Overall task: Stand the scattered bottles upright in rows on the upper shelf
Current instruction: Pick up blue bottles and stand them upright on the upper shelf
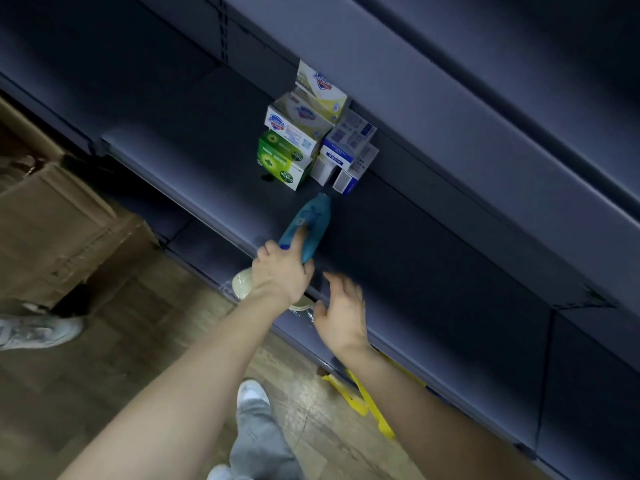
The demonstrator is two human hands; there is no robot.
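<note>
A brown cardboard box (62, 237) sits on the wood-pattern floor at the far left, and at its seven o'clock is a pale grey shoe (34, 332) of someone else. Toward the middle, the person's left hand (280, 275) reaches in over the front edge of the dark shelf (433, 258) and grips the thick end of a teal bottle (310, 216), fingers curled round it. The bottle is over the shelf board, its narrow end pointing to one o'clock. I cannot tell whether it is standing or leaning.

Just past its tip, at twelve o'clock, is a stack of soap boxes: a green box (280, 161) lowest on the left, white-and-blue boxes (349, 150) to its right, and pale yellow ones on top. Under the left wrist a pale round pack (242, 284) shows on the lower shelf.

At four o'clock from the bottle, the right hand (341, 313) hovers at the shelf edge, fingers spread and holding nothing. Below it, yellow strips (360, 400) lie on the floor.
</note>
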